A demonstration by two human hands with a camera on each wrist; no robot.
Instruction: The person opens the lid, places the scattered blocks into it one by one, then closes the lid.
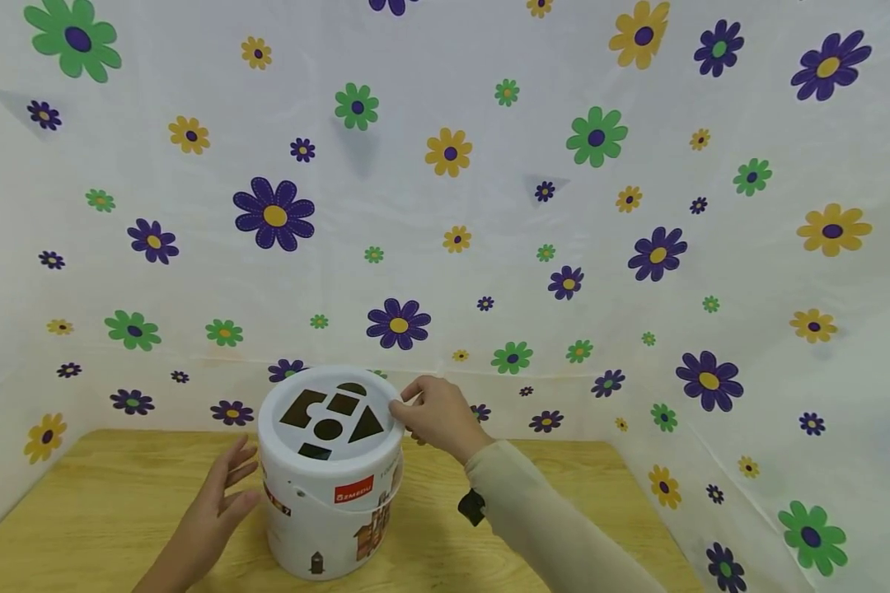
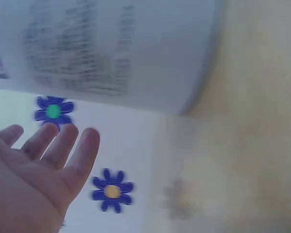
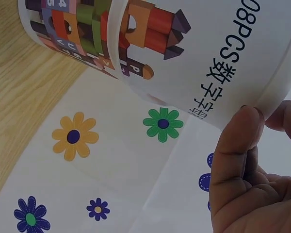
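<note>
A white toy-block bucket (image 1: 304, 515) stands on the wooden table, with printed block pictures and a red label on its side. Its white lid (image 1: 285, 445) has several shaped cut-outs, among them a circle, a triangle and an arch. My right hand (image 1: 445, 416) pinches the lid's rim on the right side; thumb and forefinger (image 3: 245, 126) meet at that edge in the right wrist view. Left of the bucket, my left hand (image 1: 215, 502) is held with its fingers spread, apart from the wall. In the left wrist view those fingers (image 2: 82, 155) are relaxed beside the printed side.
The bucket's thin white handle (image 3: 117, 39) hangs down across its front. Wooden table top (image 1: 534, 511) extends on both sides. A white cloth with printed flowers (image 1: 452, 198) encloses the back and sides. A small black device (image 1: 471, 506) sits at the right wrist.
</note>
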